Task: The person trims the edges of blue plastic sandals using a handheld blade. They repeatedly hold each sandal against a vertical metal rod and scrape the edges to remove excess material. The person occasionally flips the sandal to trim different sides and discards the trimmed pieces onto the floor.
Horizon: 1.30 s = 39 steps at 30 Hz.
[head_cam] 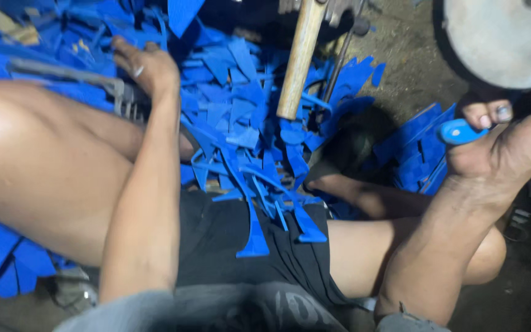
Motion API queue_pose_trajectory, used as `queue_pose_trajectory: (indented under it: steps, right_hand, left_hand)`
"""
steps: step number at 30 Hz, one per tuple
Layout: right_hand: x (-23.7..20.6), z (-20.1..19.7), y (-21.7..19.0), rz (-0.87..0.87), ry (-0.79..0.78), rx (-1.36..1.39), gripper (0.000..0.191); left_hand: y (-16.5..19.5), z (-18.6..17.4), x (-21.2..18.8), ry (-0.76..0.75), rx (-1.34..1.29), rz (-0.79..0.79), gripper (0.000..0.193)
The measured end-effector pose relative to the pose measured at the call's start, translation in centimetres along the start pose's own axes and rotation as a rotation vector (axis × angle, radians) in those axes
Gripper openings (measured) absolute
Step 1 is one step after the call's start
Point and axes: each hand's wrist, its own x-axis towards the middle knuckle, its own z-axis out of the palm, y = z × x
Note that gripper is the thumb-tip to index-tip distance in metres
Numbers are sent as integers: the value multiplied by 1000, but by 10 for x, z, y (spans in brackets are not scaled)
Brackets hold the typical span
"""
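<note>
**A:** Shorts [228,246] and both bare thighs fill the bottom of the view, with blue scraps [241,123] spilling onto the lap. Person sits on the floor, knees apart, pile between the legs. One long blue offcut [254,233] lies right on the shorts.

**B:** Left hand?

**A:** Left hand [145,67] reaches over the left thigh into the pile, fingers curled down. It rests on a grey metal tool [69,74] with teeth showing below the palm. Can't tell if the fingers actually clamp it or just press on it.

**B:** Right?

**A:** Right hand [511,141] is raised at the right edge, fingers closed around a blue piece [459,131]; its rounded end pokes out past the thumb. It's held just below the grey disc [499,37], near it, contact not visible. My read: offered up to the disc edge.

**B:** Hammer?

**A:** Hammer handle [299,58], wood, stands tilted in the scraps, butt end down, head cut off at the top of the frame. Thin metal rod [339,61] just beside it. Neither hand touches them. Probably parked within reach. More blue sheets [419,154] are stacked under the right wrist.
</note>
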Motion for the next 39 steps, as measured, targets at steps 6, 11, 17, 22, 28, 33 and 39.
queue_pose_trajectory:
  steps: [6,11,17,22,28,33,39]
  right_hand:
    - [-7,1,3,17,38,-23,33]
    - [-20,24,-2,-25,141,-142,21]
    - [-39,39,-5,-135,235,-185,22]
    - [-53,41,-10,-177,166,-272,23]
    - [-60,36,-15,-199,144,-265,30]
    - [-59,36,-13,-178,130,-217,21]
    - [-59,45,-11,-197,130,-307,30]
  left_hand:
    - [-38,2,-34,-419,420,76,99]
    - [-13,-16,-86,-392,688,409,89]
    - [29,41,-176,-1044,-113,577,21]
    - [46,100,-214,-595,-36,1188,44]
    - [15,67,-254,-1218,-65,1161,37]
    - [16,51,-237,-1261,95,1109,35]
    - [59,132,-194,-1038,308,980,20]
